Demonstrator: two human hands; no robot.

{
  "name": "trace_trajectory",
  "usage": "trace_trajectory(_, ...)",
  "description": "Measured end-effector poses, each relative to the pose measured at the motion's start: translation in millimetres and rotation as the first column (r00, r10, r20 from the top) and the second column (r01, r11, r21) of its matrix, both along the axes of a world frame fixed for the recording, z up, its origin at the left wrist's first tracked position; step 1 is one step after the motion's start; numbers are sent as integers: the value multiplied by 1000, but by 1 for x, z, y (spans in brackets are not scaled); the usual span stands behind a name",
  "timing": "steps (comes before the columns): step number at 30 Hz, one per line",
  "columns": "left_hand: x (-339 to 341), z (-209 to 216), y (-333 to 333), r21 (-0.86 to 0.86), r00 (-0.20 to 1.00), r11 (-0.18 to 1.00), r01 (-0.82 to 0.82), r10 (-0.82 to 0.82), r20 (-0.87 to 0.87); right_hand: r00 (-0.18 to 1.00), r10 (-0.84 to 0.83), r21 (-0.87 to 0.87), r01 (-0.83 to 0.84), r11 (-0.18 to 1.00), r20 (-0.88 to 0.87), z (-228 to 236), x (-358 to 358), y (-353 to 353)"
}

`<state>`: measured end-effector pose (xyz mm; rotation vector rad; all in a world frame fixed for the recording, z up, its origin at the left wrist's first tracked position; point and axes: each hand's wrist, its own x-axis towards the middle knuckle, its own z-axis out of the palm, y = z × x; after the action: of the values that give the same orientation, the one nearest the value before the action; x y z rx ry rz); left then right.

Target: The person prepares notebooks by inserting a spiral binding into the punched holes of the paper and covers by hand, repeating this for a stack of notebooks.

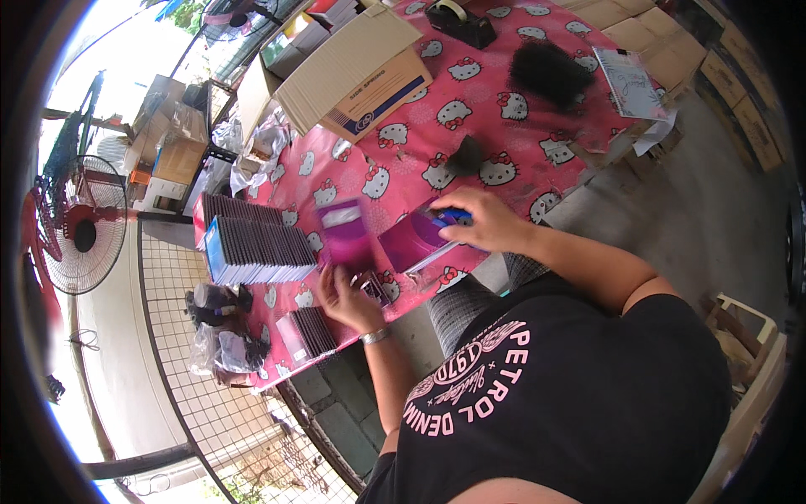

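Note:
My right hand [483,220] is closed around a small blue object [454,217], mostly covered by the fingers, so its kind is unclear. Beneath it, a stack of purple booklets [405,244] lies near the table's front edge. My left hand [342,298] is at the lower end of a purple booklet [346,239] with a whitish patch. That booklet is blurred by motion, and the fingertips appear to pinch its near edge. A small dark-framed item [374,288], hard to make out, lies just right of the left hand.
Tall rows of dark-edged booklets [260,244] stand at left, with a shorter row [306,333] nearer. An open cardboard box [361,80], a tape dispenser [460,23], a black mesh bundle [550,74] and a notebook [625,84] are on the pink patterned tablecloth [395,172]. A fan [84,235] stands left.

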<state>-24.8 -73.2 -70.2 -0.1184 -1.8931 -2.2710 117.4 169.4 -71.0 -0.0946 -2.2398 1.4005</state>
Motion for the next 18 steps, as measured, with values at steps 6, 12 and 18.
trace_trajectory(6, -30, -59, -114, -928, 967, 354, -117, 252, -25, 963, -238, 485, 147, 862, 130, -91, 37, 78)
trace_trajectory(12, -23, -37, -52, -827, 858, 402, -393, -164, -487, 782, -615, 485, 499, 718, 105, -105, 5, 162)
trace_trajectory(18, 49, 8, 58, -947, 537, 296, -127, -782, -316, 770, -616, 691, 352, 631, 170, -109, -5, 190)
